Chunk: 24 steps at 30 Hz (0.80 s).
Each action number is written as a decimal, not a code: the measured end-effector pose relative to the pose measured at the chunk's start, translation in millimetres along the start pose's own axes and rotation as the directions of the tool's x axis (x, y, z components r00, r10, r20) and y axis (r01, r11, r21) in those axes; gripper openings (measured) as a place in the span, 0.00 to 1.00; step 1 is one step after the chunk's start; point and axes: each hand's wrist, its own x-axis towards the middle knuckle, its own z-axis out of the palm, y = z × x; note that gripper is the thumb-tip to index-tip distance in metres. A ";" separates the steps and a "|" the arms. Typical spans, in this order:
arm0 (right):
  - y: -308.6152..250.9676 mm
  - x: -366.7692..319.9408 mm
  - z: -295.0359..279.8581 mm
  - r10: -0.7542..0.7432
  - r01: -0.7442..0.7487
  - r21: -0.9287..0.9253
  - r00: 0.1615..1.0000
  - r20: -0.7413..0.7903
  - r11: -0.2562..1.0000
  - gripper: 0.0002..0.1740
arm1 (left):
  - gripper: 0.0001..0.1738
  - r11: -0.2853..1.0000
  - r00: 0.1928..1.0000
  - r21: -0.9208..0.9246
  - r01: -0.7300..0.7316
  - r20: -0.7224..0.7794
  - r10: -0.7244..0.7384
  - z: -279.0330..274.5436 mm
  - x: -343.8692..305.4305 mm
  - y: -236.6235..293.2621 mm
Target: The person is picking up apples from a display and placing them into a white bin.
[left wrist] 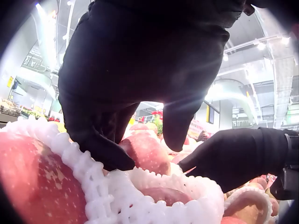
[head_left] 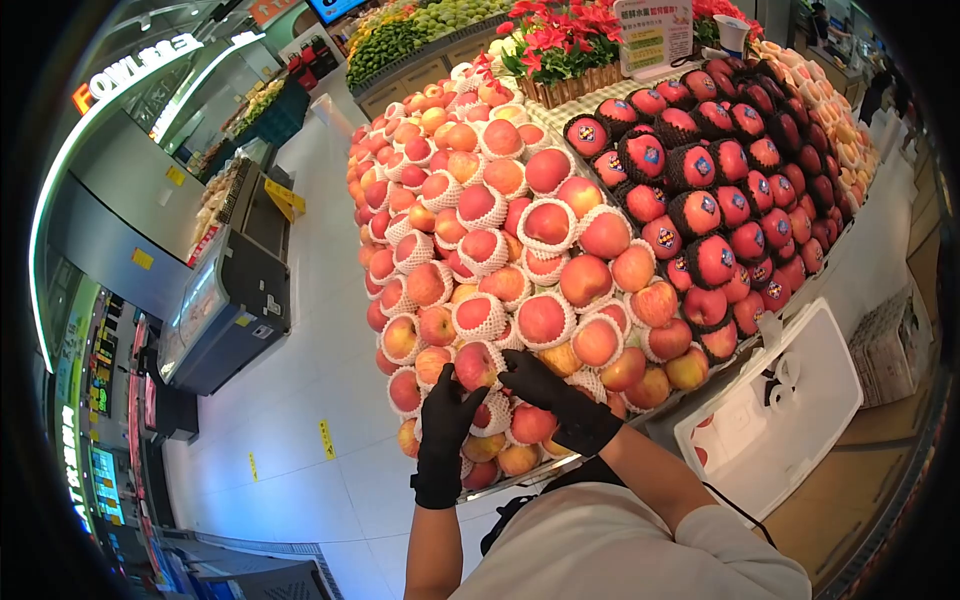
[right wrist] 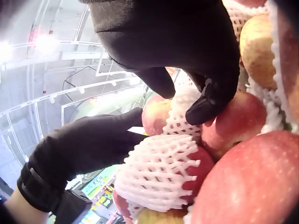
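Note:
Both hands wear black gloves. Between them, at the near part of the apple heap, is a red apple partly wrapped in a white foam net. My left hand has its thumb and fingers curved round this apple, on its left side in the head view. From the other side, my right hand pinches the net between thumb and bent fingers. Another netted apple lies just below the hands in the right wrist view. The fingertips' far sides are hidden.
Netted apples surround the hands. Dark-wrapped red apples fill the right of the display, with red flowers and a sign behind. A white bin stands at the lower right, beside the stand.

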 end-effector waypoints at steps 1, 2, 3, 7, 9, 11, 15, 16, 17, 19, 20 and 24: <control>11.1 3.1 9.0 -0.087 0.085 -0.030 0.995 -0.044 0.996 0.21 | 0.34 0.999 0.999 -0.003 -0.035 0.019 0.035 0.2 0.9 1.2; 22.1 5.9 15.2 -0.174 0.169 -0.063 0.981 -0.085 0.984 0.21 | 0.34 0.999 1.000 0.033 -0.028 0.007 0.027 0.2 0.1 2.7; 14.5 4.5 15.4 -0.153 0.153 -0.009 0.985 -0.082 0.988 0.22 | 0.33 0.997 1.000 0.068 -0.022 -0.003 0.022 0.2 -0.9 4.8; -14.2 -3.3 10.0 -0.068 0.070 0.154 0.997 -0.018 0.986 0.26 | 0.33 0.990 0.999 0.138 0.002 -0.039 0.003 0.6 -3.0 7.1; -20.8 -9.0 9.7 -0.058 0.064 0.119 0.997 -0.051 0.991 0.27 | 0.33 0.989 0.999 0.143 0.024 -0.050 -0.017 1.4 -3.3 5.6; -31.7 -18.4 11.9 -0.093 0.092 -0.013 0.981 -0.169 0.996 0.29 | 0.32 0.997 0.998 0.074 0.002 -0.057 0.003 2.7 -3.7 0.0; -25.8 -18.6 19.7 -0.049 0.084 0.194 0.983 -0.178 0.977 0.30 | 0.30 0.975 0.994 -0.204 -0.083 -0.080 0.068 1.5 -4.3 -12.5; -27.9 -20.4 19.5 -0.034 0.068 0.204 0.986 -0.164 0.977 0.29 | 0.29 0.959 0.994 -0.270 -0.090 -0.085 0.069 0.5 -5.6 -13.5; -30.2 -22.3 19.0 -0.019 0.052 0.213 0.988 -0.151 0.976 0.29 | 0.30 0.949 0.995 -0.305 -0.081 -0.074 0.061 -1.4 -7.1 -12.8; -44.8 -28.5 17.3 -0.033 0.070 0.246 0.988 -0.150 0.967 0.28 | 0.30 0.925 0.997 -0.374 -0.065 -0.052 0.049 -6.2 -10.4 -8.8; -52.4 -31.6 16.6 -0.041 0.080 0.262 0.988 -0.150 0.962 0.28 | 0.32 0.915 0.997 -0.397 -0.071 -0.051 0.056 -7.8 -12.5 -7.8; -72.3 -38.2 11.3 -0.061 0.105 0.281 0.985 -0.162 0.954 0.28 | 0.37 0.873 0.995 -0.479 -0.095 -0.058 0.076 -13.8 -20.7 1.7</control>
